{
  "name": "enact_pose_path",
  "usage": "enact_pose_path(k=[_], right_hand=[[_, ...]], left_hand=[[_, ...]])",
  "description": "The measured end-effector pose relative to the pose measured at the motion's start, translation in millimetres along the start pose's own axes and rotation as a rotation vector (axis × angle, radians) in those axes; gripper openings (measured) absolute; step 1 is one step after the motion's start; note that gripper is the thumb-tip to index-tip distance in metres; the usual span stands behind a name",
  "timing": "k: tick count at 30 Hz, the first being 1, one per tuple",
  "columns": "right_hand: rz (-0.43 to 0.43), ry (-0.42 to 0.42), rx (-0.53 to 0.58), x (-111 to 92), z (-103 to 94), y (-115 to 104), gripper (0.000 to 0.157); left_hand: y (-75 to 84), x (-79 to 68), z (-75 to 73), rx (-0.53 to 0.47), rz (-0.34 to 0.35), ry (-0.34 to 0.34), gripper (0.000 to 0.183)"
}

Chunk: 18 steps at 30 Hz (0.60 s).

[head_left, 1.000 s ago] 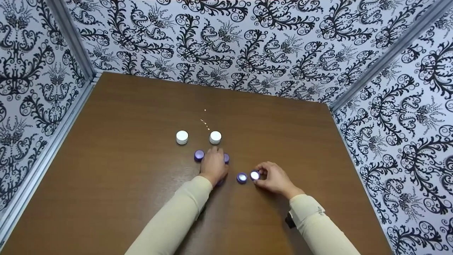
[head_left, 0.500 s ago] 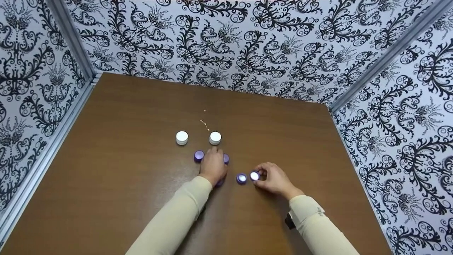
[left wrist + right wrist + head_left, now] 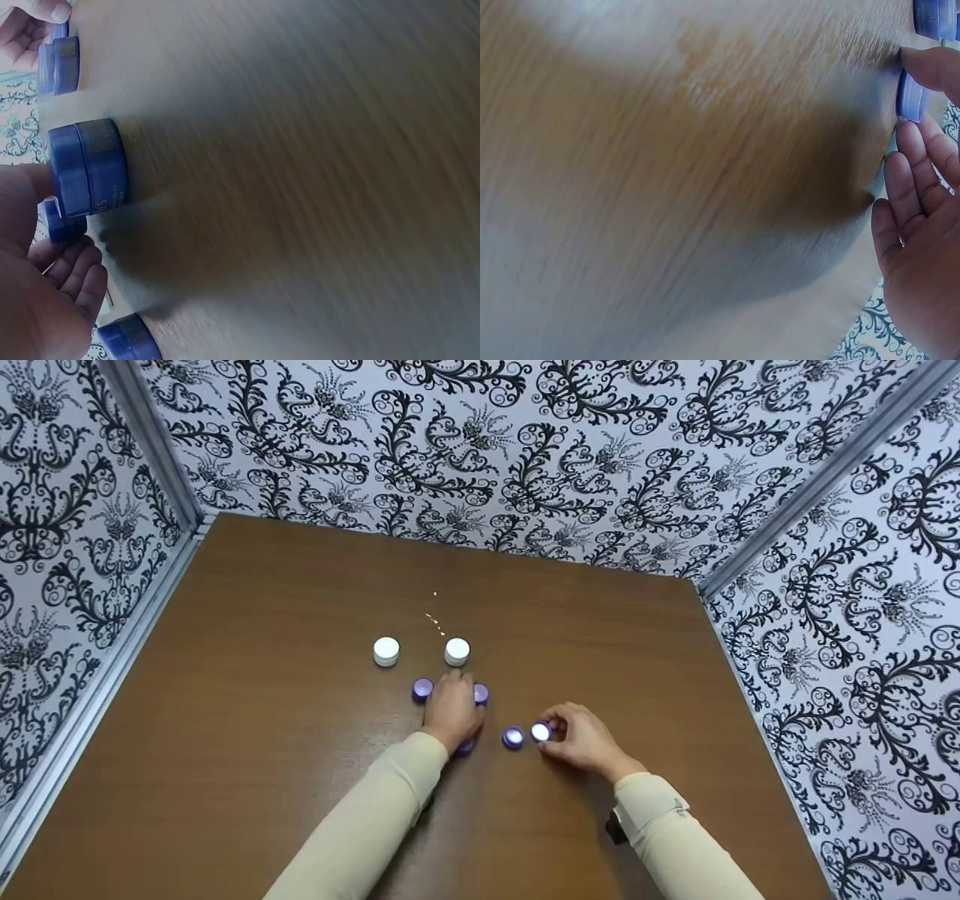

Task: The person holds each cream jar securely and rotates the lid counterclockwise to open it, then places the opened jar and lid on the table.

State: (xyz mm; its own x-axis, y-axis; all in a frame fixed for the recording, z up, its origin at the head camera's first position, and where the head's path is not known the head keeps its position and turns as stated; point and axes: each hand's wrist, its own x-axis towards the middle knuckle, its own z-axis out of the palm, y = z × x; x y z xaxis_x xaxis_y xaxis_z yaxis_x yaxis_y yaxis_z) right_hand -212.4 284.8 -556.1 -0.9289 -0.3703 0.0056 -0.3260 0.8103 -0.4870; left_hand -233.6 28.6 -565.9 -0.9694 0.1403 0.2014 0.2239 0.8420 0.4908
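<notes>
My left hand (image 3: pixel 452 711) reaches in among several small purple jars. Its thumb and fingers are around one purple jar (image 3: pixel 481 694), partly hidden in the head view; in the left wrist view this jar (image 3: pixel 63 222) sits between thumb and fingertips. Another purple jar (image 3: pixel 422 690) stands just left of that hand. A third jar (image 3: pixel 88 166) looms close in the left wrist view, mostly covered by the hand from above. On the right, my right hand (image 3: pixel 581 739) pinches a purple jar (image 3: pixel 540 731) with a bright white-looking top. Beside it stands a similar purple jar (image 3: pixel 513 737).
Two white lidded jars, one on the left (image 3: pixel 386 652) and one farther right (image 3: pixel 457 652), stand beyond the purple ones. Small light specks (image 3: pixel 435 621) dot the brown table (image 3: pixel 300 585). Patterned walls (image 3: pixel 480 450) rise behind and on both sides.
</notes>
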Motion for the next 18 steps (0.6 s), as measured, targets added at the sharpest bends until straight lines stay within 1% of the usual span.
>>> enact_pose_path(k=[3, 7, 14, 18], right_hand=[[-0.001, 0.001, 0.007, 0.2, 0.0, -0.3, 0.034], [0.007, -0.006, 0.02, -0.2, -1.5, -2.5, 0.035], [0.022, -0.015, 0.033, -1.1, -4.4, -4.9, 0.037], [0.009, -0.021, 0.036, -0.7, -4.8, -3.6, 0.037]], left_hand=[[0.6, -0.4, -1.9, -0.007, 0.021, 0.017, 0.037], [1.1, -1.1, -3.8, -0.022, 0.026, 0.042, 0.036], [-0.1, -0.4, -4.5, -0.063, 0.049, 0.063, 0.033], [-1.8, -0.3, -3.6, -0.081, 0.056, 0.075, 0.033]])
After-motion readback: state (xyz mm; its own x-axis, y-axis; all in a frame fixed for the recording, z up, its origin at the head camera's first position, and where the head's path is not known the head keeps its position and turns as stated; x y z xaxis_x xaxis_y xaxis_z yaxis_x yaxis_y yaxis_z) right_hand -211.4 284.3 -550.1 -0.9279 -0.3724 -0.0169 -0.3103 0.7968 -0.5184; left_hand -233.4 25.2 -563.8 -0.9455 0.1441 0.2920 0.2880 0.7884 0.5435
